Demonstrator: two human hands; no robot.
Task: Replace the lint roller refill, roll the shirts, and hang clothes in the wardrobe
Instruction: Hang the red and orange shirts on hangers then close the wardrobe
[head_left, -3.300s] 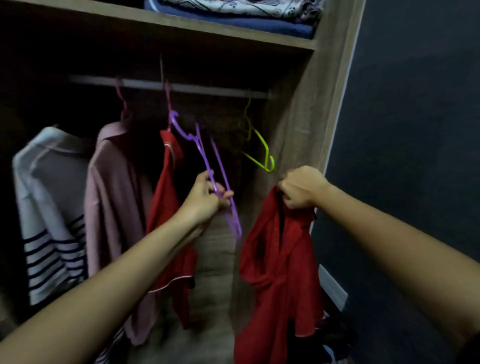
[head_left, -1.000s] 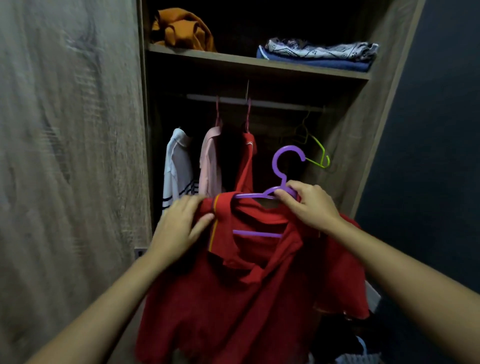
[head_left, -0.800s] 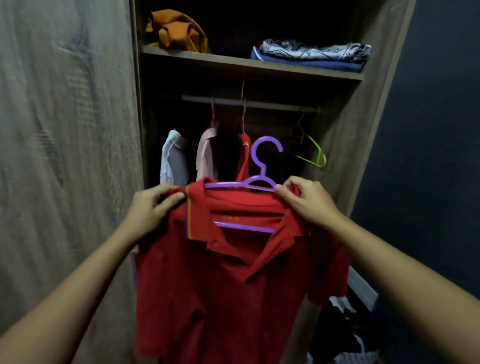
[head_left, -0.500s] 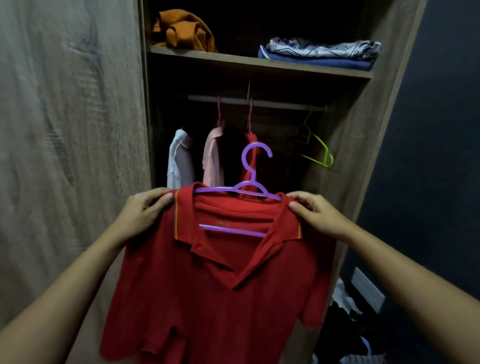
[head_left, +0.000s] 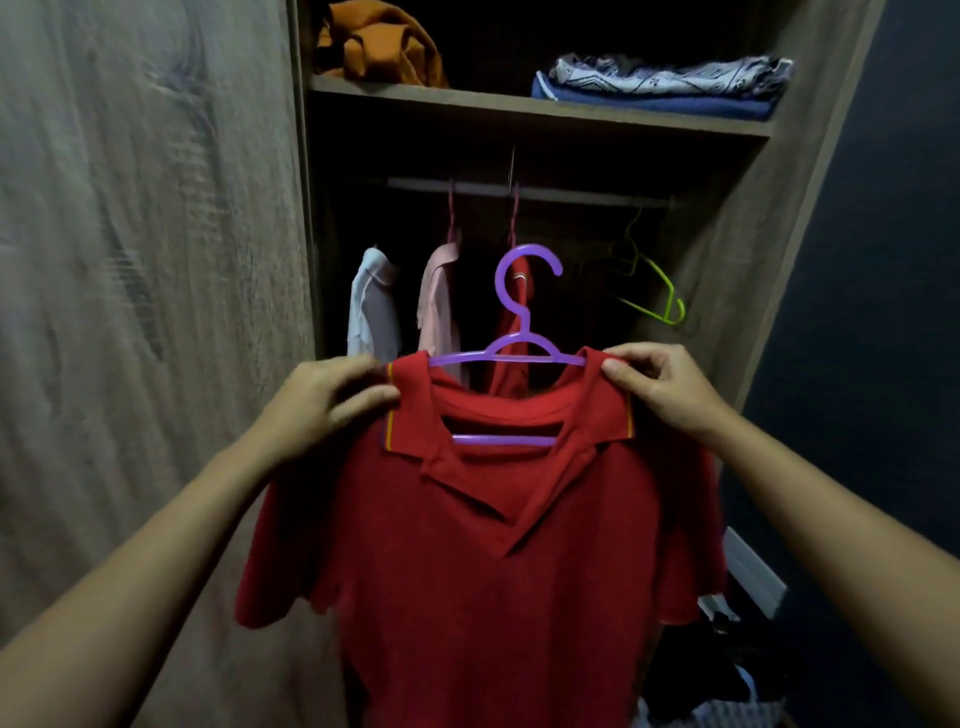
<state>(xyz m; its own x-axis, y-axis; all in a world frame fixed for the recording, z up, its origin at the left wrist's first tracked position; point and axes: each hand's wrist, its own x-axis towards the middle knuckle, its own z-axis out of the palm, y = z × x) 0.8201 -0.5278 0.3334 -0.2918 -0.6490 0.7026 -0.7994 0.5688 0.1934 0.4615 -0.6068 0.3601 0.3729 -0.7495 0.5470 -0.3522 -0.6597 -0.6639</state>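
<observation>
A red polo shirt (head_left: 488, 561) hangs on a purple hanger (head_left: 519, 312) that I hold up in front of the open wardrobe. My left hand (head_left: 322, 405) grips the shirt's left shoulder at the collar. My right hand (head_left: 665, 389) pinches the right shoulder and collar edge. The hanger's hook points up, free of the rail (head_left: 545, 192), which runs behind and above it. The hanger's lower bar shows through the open neck.
On the rail hang a white shirt (head_left: 371, 306), a pink shirt (head_left: 439, 301), another red garment (head_left: 514, 332) and an empty green hanger (head_left: 654, 296). The shelf (head_left: 519, 106) above holds orange cloth (head_left: 379, 47) and folded blue and patterned fabric (head_left: 660, 85). A wooden door (head_left: 145, 260) stands at left.
I took the purple hanger off the rail and put the red polo on it. In the last second both hands spread to the shoulders and the shirt hangs straighter and higher.
</observation>
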